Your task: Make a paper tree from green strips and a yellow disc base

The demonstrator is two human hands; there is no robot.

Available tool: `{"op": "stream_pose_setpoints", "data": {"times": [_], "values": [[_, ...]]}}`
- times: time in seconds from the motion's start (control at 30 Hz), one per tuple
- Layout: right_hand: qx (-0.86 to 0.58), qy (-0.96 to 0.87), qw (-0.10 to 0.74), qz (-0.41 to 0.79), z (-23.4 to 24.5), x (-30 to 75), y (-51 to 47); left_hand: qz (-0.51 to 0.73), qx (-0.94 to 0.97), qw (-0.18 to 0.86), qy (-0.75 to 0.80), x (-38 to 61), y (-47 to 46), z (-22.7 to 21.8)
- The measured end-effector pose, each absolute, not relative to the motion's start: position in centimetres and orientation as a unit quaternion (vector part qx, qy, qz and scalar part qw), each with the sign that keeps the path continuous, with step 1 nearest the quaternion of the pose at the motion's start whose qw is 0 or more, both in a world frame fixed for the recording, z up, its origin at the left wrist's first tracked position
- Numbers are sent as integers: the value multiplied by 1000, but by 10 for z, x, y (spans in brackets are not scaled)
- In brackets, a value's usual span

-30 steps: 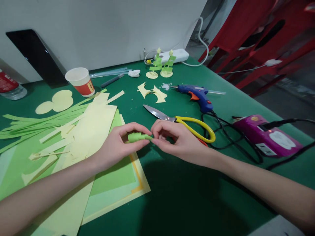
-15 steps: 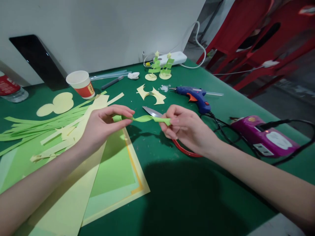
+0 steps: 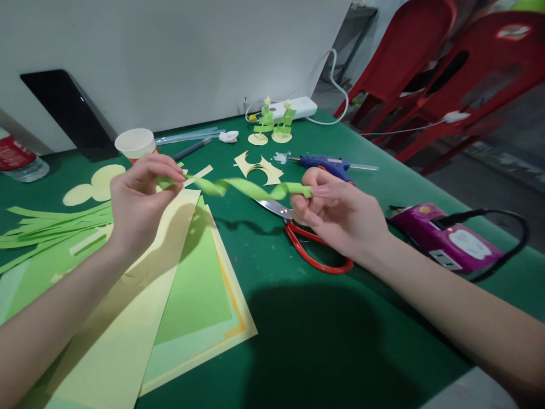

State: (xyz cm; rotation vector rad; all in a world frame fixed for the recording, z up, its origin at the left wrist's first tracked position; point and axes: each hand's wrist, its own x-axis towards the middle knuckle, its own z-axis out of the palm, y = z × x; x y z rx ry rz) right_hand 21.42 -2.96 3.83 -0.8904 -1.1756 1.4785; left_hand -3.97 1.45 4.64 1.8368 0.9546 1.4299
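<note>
A curly green paper strip (image 3: 238, 188) is stretched in the air between my two hands. My left hand (image 3: 138, 201) pinches its left end above the stacked yellow and green paper sheets (image 3: 187, 295). My right hand (image 3: 336, 213) pinches the strip's right end above the scissors (image 3: 306, 241), whose red handle lies on the green table (image 3: 323, 341). Both hands are closed on the strip.
A blue glue gun (image 3: 326, 165) and a purple power strip (image 3: 443, 240) with black cords lie to the right. A paper cup (image 3: 134, 142), yellow circles (image 3: 96, 184), green strips (image 3: 46, 224), yellow offcuts (image 3: 258, 167) and two small paper trees (image 3: 272, 122) sit behind. Red chairs (image 3: 426, 68) stand beyond the table.
The strip was a tight coil between my fingertips; my hands have moved apart and upward, drawing it out into a long wavy ribbon.
</note>
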Motion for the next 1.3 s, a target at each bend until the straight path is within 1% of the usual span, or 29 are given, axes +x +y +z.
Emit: {"op": "stream_pose_setpoints", "data": {"times": [0.1, 0.2, 0.3, 0.4, 0.47, 0.53, 0.7, 0.87, 1.1, 1.3], "values": [[-352, -497, 512, 606, 38, 213, -33, 581, 642, 327, 379, -43, 22, 45], [-310, -563, 486, 593, 36, 210, -41, 537, 632, 398, 391, -38, 19, 46], [-312, -673, 399, 539, 35, 206, -50, 431, 690, 453, 364, -25, 1, 51], [-326, -770, 321, 446, 34, 202, -57, 256, 775, 465, 342, -12, -20, 56], [-321, -801, 301, 406, 33, 201, -59, 192, 796, 479, 316, -6, -28, 56], [-323, -805, 295, 400, 33, 200, -59, 162, 795, 492, 317, -3, -31, 55], [-352, -782, 312, 410, 33, 200, -58, 156, 764, 506, 368, -4, -29, 53], [-366, -763, 335, 414, 33, 197, -56, 165, 751, 517, 375, -4, -30, 54], [-359, -774, 300, 427, 33, 194, -55, 173, 745, 516, 386, -1, -32, 55], [-370, -743, 293, 474, 31, 190, -56, 183, 743, 516, 384, 1, -36, 57]]}}
